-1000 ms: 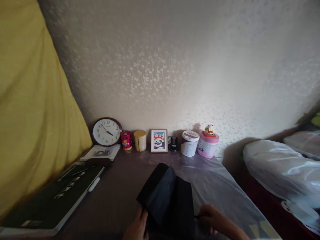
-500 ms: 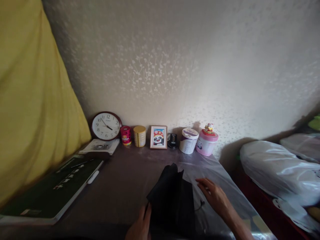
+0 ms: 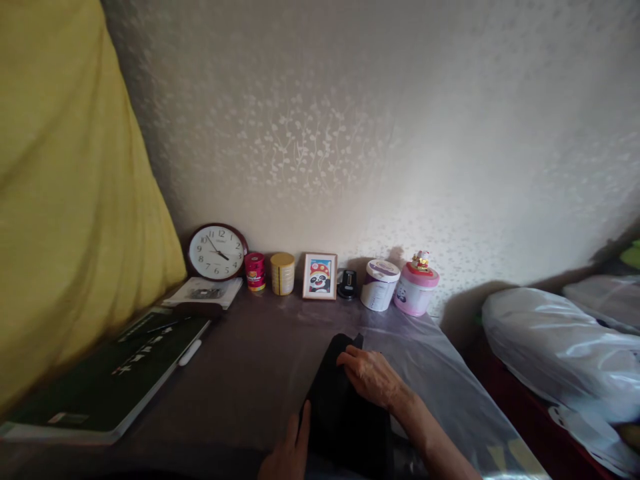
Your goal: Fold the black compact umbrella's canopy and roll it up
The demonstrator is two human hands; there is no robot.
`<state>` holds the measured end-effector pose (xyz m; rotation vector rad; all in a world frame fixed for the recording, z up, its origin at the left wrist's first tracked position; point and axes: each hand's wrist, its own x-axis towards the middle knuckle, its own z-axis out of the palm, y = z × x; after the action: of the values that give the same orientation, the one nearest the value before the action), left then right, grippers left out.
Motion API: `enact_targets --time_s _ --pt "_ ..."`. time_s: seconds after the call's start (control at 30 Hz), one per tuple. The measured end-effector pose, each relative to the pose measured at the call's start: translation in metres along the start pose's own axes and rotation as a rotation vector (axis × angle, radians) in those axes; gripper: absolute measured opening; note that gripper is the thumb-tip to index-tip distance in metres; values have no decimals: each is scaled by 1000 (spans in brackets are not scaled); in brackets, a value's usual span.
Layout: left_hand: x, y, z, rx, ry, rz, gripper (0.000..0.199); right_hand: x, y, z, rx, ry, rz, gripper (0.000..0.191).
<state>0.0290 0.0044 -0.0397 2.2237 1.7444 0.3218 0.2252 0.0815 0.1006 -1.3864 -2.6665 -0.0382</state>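
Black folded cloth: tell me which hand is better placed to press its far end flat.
Right. The right hand already lies on top of the black folded cloth near its far end, while the left hand only touches its near left edge, so it would probably have to reach further.

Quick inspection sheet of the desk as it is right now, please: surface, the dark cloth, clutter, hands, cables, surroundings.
Surface: brown desk, its right part under clear plastic sheet.
Job's things: black folded cloth, lying flat near the front edge.
Clutter: clock, red tin, yellow tin, panda picture, white tub, pink tub along the wall; dark book at left.
Hands: left hand touches the cloth's left edge; right hand rests flat on top of it.
Cables: nothing seen.
Surroundings: yellow curtain left, patterned wall, plastic-wrapped bundle right.
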Motion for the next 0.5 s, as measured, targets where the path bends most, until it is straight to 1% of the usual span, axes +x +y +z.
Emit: enact_targets --time_s 0.07,0.13,0.23,0.3,0.37,0.5 --pt "0 -1 1 -12 13 6 72 6 1 0 4 11 20 27" --pt "0 -1 3 -13 14 16 72 15 1 2 16 48 49 26" --pt "2 1 7 21 -12 10 71 32 -3 11 3 86 82 23" --pt "3 2 10 62 -30 4 69 44 -7 23 -15 102 83 21" --pt "4 4 14 100 -44 1 68 54 -10 41 -21 116 82 20" --pt "5 5 22 131 -70 -24 67 61 -13 76 -55 114 63 18"
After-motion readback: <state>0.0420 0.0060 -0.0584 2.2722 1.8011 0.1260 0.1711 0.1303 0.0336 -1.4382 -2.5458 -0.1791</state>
